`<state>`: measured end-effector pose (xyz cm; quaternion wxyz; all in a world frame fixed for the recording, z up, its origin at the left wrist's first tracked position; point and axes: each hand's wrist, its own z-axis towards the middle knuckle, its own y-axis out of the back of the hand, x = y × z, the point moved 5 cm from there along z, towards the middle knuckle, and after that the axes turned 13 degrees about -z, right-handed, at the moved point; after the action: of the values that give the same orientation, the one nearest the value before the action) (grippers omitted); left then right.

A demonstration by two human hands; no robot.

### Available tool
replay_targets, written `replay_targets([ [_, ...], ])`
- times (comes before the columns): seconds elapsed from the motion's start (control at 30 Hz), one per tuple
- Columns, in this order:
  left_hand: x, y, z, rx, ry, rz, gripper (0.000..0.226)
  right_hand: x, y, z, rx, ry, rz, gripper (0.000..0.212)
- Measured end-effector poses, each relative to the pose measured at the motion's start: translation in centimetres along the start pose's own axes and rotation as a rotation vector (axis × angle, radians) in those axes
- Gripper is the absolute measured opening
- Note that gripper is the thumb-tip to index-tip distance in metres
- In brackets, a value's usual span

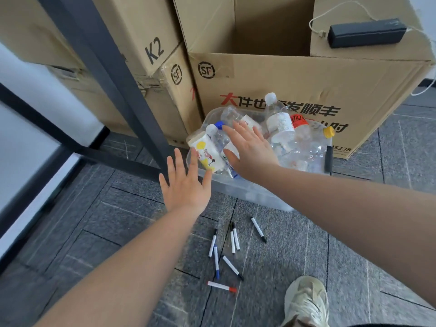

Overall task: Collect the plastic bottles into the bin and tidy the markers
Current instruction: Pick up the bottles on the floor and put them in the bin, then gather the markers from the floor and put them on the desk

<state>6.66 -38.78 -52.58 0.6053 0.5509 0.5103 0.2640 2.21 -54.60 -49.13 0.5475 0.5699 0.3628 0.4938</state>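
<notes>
The plastic bottles (280, 135) are heaped in the clear plastic bin (254, 197) on the floor, piled above its rim, so the load looks loose and apt to roll. A bottle with a white cartoon label (207, 153) lies tilted at the heap's left edge, overhanging the rim there. Both hands are spread flat with fingers straight and apart, holding nothing. The right hand (250, 149) is over the left part of the heap, palm down, and may be pressing on it, though contact cannot be told. The left hand (186, 182) is at the bin's near-left corner, its fingertips at or just short of the labelled bottle; I judge the two hands are placed to steady or settle the pile and keep that bottle from slipping out.

The markers (226, 251) are not yet tidied: seven lie scattered on the grey carpet tile (118, 220) near the bin's near wall, most black-capped, one blue, one red (221, 286) nearest.

Room is tight on the far side, where a large cardboard box (306, 90) stands against the bin, and on the left, where a dark table leg (132, 95) comes down close by. Open floor lies near and right, though a pale shoe (306, 300) stands right of the markers.
</notes>
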Motion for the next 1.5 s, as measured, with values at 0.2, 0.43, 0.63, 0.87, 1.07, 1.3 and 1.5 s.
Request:
replay_targets([
  [0.2, 5.3, -2.8, -4.0, 0.085, 0.108, -0.025, 0.064, 3.6, -2.6, -1.8, 0.008, 0.093, -0.001, 0.054],
  [0.43, 10.3, -8.6, -6.8, 0.226, 0.177, 0.004, 0.062, 6.9, -9.4, -6.7, 0.156, 0.289, -0.019, 0.053],
  [0.63, 12.9, -13.5, -6.8, 0.310, 0.242, 0.001, 0.058, 3.8, -16.6, -10.3, 0.465, 0.131, -0.091, 0.044],
  [0.87, 12.9, -18.3, -4.3, 0.307, 0.196, -0.048, 0.047, -1.9, -25.8, -12.4, 0.669, -0.357, -0.102, 0.043],
  [1.07, 12.3, -22.5, -3.9, 0.329, 0.169, -0.105, 0.038, -4.2, -28.3, -12.5, 0.612, -0.509, -0.021, 0.037],
  [1.3, 11.1, -24.3, -3.3, 0.316, 0.169, -0.167, 0.036, -4.2, -27.8, -12.2, 0.567, -0.521, 0.090, 0.021],
  [1.5, 11.7, -24.7, -2.5, 0.290, 0.206, -0.201, 0.020, -2.0, -28.2, -12.1, 0.558, -0.529, 0.257, 0.019],
])
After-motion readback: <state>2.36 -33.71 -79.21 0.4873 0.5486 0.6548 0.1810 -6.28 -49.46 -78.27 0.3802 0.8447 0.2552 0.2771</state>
